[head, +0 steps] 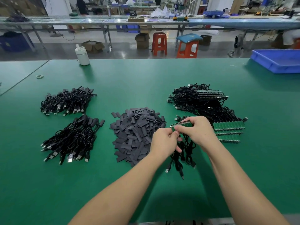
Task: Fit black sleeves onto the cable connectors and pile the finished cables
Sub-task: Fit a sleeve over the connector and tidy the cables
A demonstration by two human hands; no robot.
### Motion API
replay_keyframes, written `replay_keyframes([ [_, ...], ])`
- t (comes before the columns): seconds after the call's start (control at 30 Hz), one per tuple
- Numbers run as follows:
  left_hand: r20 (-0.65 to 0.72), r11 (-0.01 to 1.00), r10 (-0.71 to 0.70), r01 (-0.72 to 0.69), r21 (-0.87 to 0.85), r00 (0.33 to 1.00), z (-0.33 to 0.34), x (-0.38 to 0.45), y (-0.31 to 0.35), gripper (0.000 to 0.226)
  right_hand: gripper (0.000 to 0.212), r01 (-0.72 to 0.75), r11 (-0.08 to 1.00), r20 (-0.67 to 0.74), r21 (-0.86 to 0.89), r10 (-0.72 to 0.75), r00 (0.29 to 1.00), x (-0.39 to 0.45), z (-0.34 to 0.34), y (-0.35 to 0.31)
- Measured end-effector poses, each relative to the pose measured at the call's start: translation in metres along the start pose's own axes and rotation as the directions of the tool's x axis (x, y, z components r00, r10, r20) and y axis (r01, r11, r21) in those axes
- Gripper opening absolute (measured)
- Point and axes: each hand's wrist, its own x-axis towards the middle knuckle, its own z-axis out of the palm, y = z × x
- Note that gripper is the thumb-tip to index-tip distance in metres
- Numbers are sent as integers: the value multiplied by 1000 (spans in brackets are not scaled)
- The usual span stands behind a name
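A white plastic bottle [82,56] is stood at the far edge of the green counter [146,75], a blue plastic tray [276,61] at its right. Two orange plastic stools [159,43] are seen on the floor beyond.

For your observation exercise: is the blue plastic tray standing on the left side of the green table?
No, the blue plastic tray stands at the far right corner of the green table.

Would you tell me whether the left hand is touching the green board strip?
Touching: the head view shows the left hand pinching the end of the green board strip.
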Motion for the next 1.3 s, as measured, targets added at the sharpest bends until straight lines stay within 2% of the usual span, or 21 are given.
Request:
replay_keyframes([
  [0.17,-87,999,-19,23,48,996,8,0,0,31,13,46,993,-106,-113,-58,993,1,5,4],
  [0.3,-130,1000,-4,4,-1,991,7,-2,4,32,12,30,984,-152,-176,-57,987,4,4,10],
  [0.37,-167,997,67,-59,54,984,-4,-2,7,35,15,6,983,-122,-185,-29,992,10,-8,19],
  [0.43,-182,968,188,-150,202,965,-20,-2,8,43,15,-33,979,-96,-199,14,995,19,-22,33],
  [0.53,-133,926,267,-216,308,954,-45,-1,6,50,19,-99,973,-99,-208,79,992,35,-36,60],
  [0.63,-69,949,228,-206,239,971,-61,-1,5,41,38,-171,967,-126,-189,148,981,50,-42,83],
  [0.73,-45,962,233,-224,154,971,-71,-1,6,14,56,-249,940,-145,-233,219,965,57,-44,98],
  [0.8,-14,963,241,-237,125,971,-74,-1,7,10,57,-246,896,-184,-370,189,965,57,-40,102],
  [0.87,-3,966,237,-236,102,971,-75,-2,7,11,49,-164,884,-213,-439,75,974,52,-32,98],
  [0.9,-1,969,232,-231,87,973,-74,-2,7,12,42,-98,912,-179,-398,27,984,49,-27,92],
  [0.97,12,980,196,-196,-26,980,-71,-1,9,12,33,-38,992,18,-122,40,999,38,-12,69],
  [1.03,23,968,141,-133,-213,990,-67,1,11,10,39,-107,955,292,275,23,956,22,8,43],
  [1.07,19,953,120,-110,-282,993,-66,2,11,8,41,-145,908,368,393,-11,930,17,18,33],
  [1.1,7,942,102,-94,-322,995,-67,3,10,9,40,-152,888,404,435,-42,914,12,28,26],
  [1.17,-15,945,66,-67,-319,998,-71,7,2,13,30,-84,908,409,411,-102,907,3,46,19],
  [1.23,-49,988,58,-64,-142,997,-79,9,-13,18,19,-25,932,380,361,-123,917,-2,59,21],
  [1.3,-62,996,66,-62,64,996,-86,10,-30,21,19,-40,956,354,292,-69,933,-2,67,27],
])
